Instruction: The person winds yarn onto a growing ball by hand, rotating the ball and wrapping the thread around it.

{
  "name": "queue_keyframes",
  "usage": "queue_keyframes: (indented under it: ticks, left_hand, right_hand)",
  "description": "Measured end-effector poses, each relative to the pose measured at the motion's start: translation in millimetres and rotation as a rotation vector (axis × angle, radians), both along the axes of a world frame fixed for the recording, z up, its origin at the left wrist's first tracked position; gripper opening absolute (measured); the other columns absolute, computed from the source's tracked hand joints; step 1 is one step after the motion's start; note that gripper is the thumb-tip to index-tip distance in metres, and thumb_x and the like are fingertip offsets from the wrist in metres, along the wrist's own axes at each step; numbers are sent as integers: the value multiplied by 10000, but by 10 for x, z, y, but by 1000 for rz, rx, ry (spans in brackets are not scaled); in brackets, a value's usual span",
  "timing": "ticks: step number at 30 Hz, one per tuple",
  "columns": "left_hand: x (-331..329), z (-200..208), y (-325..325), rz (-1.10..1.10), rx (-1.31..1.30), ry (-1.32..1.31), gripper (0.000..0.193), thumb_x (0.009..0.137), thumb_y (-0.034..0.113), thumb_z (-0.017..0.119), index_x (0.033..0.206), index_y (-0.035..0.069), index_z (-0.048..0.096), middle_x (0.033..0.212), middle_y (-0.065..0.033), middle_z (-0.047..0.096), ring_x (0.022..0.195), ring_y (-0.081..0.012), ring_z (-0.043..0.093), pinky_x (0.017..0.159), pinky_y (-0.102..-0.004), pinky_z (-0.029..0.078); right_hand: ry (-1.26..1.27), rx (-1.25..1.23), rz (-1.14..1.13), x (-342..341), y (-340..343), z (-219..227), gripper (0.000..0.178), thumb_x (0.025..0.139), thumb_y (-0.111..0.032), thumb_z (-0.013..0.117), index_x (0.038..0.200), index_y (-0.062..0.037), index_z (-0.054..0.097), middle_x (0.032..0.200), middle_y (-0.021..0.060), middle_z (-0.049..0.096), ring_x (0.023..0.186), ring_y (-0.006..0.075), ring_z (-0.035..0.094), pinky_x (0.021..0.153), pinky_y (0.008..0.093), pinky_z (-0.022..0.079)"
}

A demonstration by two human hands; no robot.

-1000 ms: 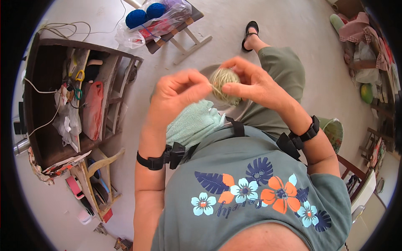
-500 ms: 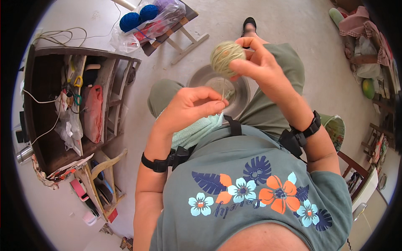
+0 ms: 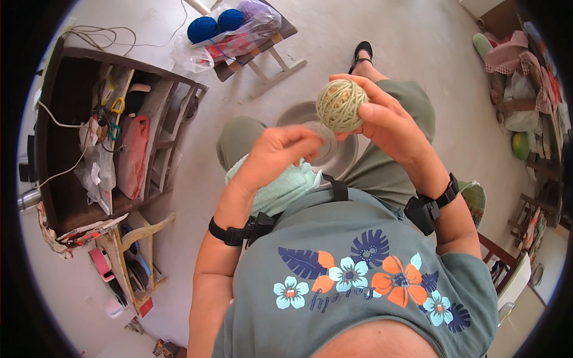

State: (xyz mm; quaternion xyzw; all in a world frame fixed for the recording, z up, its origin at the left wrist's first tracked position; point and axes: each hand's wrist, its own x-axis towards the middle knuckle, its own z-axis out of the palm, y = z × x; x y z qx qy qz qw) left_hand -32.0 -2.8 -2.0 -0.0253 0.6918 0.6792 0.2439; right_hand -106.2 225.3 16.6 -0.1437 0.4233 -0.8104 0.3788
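Observation:
My right hand (image 3: 391,122) holds a ball of pale green yarn (image 3: 341,105) between thumb and fingers, above the metal basin. To its left and a little lower, my left hand (image 3: 280,154) is closed in a pinch, its fingertips smeared by motion. A thin pale strand of the same yarn shows faintly by those fingertips. Below both hands, a round steel basin (image 3: 349,160) stands on the floor between my legs. A mint-green towel (image 3: 271,190) lies over my left thigh, under the left wrist.
At left is an open dark wooden cabinet (image 3: 65,173) holding plastic bags, scissors (image 3: 117,106) and cords. A small bench (image 3: 280,37) at the top carries blue yarn balls (image 3: 203,30) in a clear bag. Cloths (image 3: 510,56) and bags are piled at the far right.
The yarn ball in my right hand has come lower and to the right and turned. My left hand's fingertips have drawn slightly left, still pinched. The whole view has shifted a little.

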Motion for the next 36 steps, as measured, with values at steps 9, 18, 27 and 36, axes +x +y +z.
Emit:
queue_keyframes:
  ticks: [9,18,27,36]
  left_hand:
    - [-9,488,-213,-11,144,164,127,924,131,680,924,4,688,817,20,642,740,-40,553,651,-210,445]
    - [35,-71,-81,195,126,69,141,930,144,656,933,14,710,824,-12,675,717,-60,579,633,-215,463]
    - [105,377,-108,-168,71,205,122,926,125,669,948,7,693,817,8,645,764,-51,566,687,-228,466]
    - [-41,42,-193,160,94,182,116,924,128,672,946,17,700,841,5,671,750,-46,581,654,-208,460]
  right_hand:
    - [228,421,64,152,-149,-90,516,865,-225,743,1288,-42,511,1016,13,636,910,75,585,803,256,483]
    - [52,164,58,164,-129,29,498,923,-305,670,1307,-53,477,1110,27,615,1013,102,588,855,255,488]
    - [308,367,-39,177,-199,-82,511,856,-146,749,1287,-46,493,1123,43,614,1016,103,584,873,263,480]
    - [148,243,160,227,-86,61,530,947,-322,637,1370,-53,468,1167,11,601,1023,78,570,834,243,476]
